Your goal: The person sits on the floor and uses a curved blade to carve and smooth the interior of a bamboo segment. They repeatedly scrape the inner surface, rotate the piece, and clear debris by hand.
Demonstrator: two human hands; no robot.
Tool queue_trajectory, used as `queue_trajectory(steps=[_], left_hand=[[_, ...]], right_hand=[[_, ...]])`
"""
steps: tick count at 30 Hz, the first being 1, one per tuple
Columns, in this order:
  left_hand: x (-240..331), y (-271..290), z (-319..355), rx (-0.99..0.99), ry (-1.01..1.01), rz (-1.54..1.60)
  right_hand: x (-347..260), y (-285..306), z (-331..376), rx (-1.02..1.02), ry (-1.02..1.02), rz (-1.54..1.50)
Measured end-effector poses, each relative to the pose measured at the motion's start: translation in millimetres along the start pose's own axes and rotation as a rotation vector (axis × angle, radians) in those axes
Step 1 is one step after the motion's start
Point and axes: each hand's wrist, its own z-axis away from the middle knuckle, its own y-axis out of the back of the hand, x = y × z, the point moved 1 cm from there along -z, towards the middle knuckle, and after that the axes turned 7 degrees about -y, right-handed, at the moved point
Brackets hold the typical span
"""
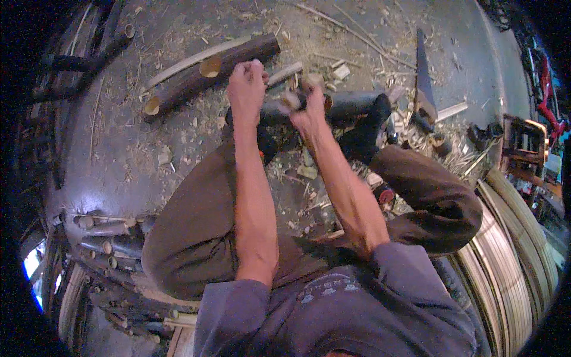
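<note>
Both bare forearms extend forward from grey short sleeves (232, 309), over crossed legs in brown trousers (190, 238). The left hand (247, 92) is raised at the end of a nearly straight arm, its fingers curled inward; whether they grip anything cannot be told. The right hand (309, 110) angles up and to the left, its fingers bent and blurred at a dark, smooth, cylindrical tube (357, 103); whether they grasp a small pale object or only touch the tube cannot be told. This tube lies crosswise on the floor beyond the shins, its right end against a black-covered foot (363, 137). Beyond the left hand rests a 2nd tube, dark brown and rough-looking (184, 88), showing 2 pale-rimmed round openings, with a long pale split strip (195, 60) alongside. A short pale-edged split piece (285, 74) lies between the hands. To the right is a handsaw with a dark tapering blade (422, 71). Pale shavings and chips (351, 30) litter the smooth grey floor (119, 160)
</note>
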Motion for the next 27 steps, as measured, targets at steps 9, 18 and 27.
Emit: queue_trajectory(steps=[9,18,27], left_hand=[[-44.4,-56.3,13.8,-0.265,0.030,0.141],[-54.6,-44.3,-22.6,-0.084,0.115,0.294],[-59.3,-95.7,-53.5,-0.050,0.219,0.805]], right_hand=[[-60.7,53.0,126.5,0.127,0.696,2.010],[-151.7,-61.4,149.1,0.034,1.243,1.280],[-157.8,-61.1,-13.5,-0.185,0.408,0.811]])
